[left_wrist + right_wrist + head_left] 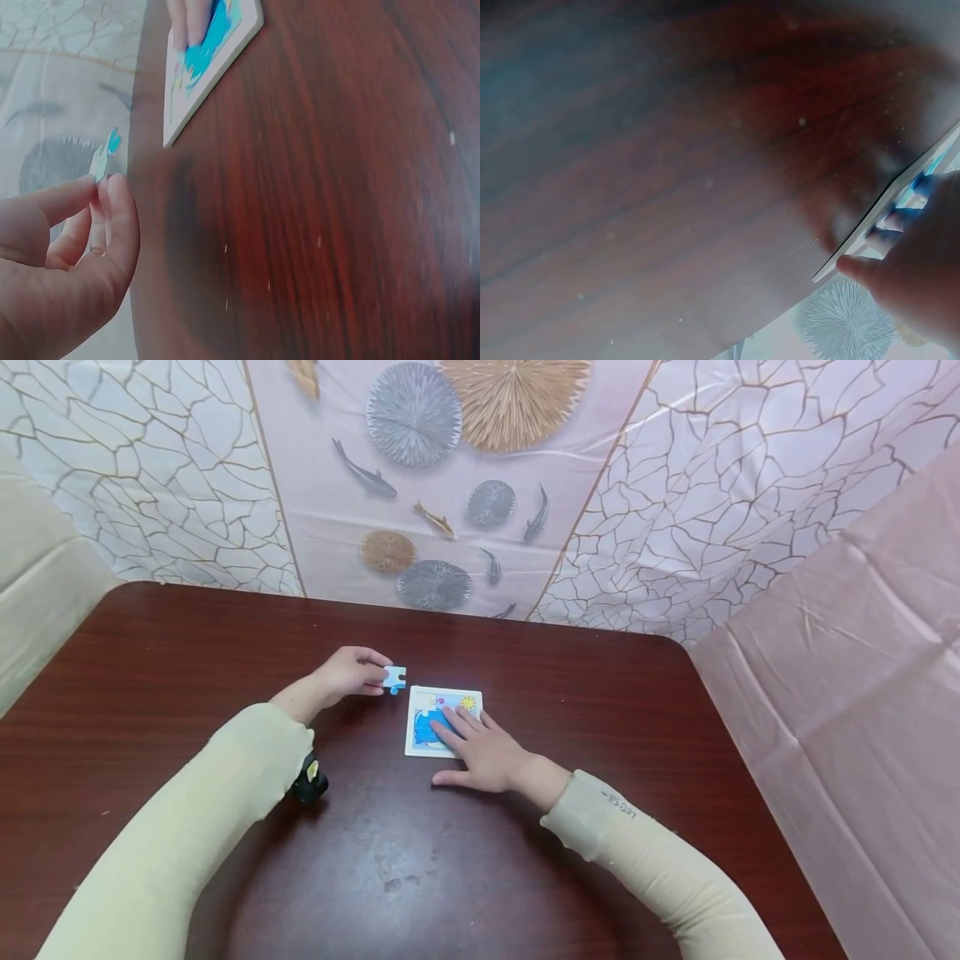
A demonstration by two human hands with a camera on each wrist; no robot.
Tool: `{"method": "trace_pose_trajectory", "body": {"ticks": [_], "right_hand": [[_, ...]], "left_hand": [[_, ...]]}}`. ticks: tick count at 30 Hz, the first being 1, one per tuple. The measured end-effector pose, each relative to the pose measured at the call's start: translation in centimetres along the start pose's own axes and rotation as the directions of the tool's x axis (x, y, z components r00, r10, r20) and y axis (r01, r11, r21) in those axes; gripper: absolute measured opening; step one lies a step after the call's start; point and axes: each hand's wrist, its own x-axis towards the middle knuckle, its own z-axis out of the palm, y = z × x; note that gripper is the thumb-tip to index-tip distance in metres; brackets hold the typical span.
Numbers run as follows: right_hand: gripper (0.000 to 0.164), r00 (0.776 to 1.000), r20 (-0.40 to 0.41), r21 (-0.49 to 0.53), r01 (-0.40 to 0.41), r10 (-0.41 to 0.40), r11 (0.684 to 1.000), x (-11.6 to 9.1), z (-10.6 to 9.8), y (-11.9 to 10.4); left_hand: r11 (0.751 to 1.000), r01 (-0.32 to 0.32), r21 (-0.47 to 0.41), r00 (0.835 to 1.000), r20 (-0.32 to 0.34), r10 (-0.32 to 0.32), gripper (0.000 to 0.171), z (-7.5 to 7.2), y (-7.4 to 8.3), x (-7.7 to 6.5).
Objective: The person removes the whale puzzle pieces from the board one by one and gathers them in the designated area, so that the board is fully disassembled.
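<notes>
A light blue jigsaw piece is pinched between the thumb and fingers of my left hand, just left of the puzzle board. In the left wrist view the piece appears nearly edge-on at the fingertips. The white-framed puzzle board lies flat on the table, showing a blue animal and a yellow sun. My right hand rests on the board's right part with fingers spread, covering some of the picture. At the board's upper left, a pale patch shows in the picture area.
The dark reddish-brown table has rounded far corners. Behind it hangs a patterned cloth, and a plain pink cloth hangs at the right. A black device sits at the left wrist, below the sleeve cuff.
</notes>
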Motion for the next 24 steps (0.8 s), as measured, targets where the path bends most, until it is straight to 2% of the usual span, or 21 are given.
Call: {"method": "trace_pose_trajectory", "body": {"ticks": [4, 11, 24], "right_hand": [[0.083, 1.0, -0.016, 0.005, 0.01, -0.01, 1.0, -0.1, 0.2, 0.1], [0.084, 1.0, -0.018, -0.006, 0.014, -0.014, 1.0, -0.1, 0.1, 0.1], [0.084, 1.0, -0.009, -0.003, 0.012, -0.012, 1.0, 0.0, 0.0, 0.0]], "left_hand": [[0.999, -0.007, -0.036, 1.0, 0.01, 0.007, 0.038, -1.3, -0.2, -0.5], [0.999, 0.007, -0.047, 1.0, 0.025, -0.006, 0.041, -3.3, -0.8, -1.6], [0.999, 0.014, -0.03, 1.0, 0.027, -0.014, 0.045, -5.6, -2.2, -2.7]]}}
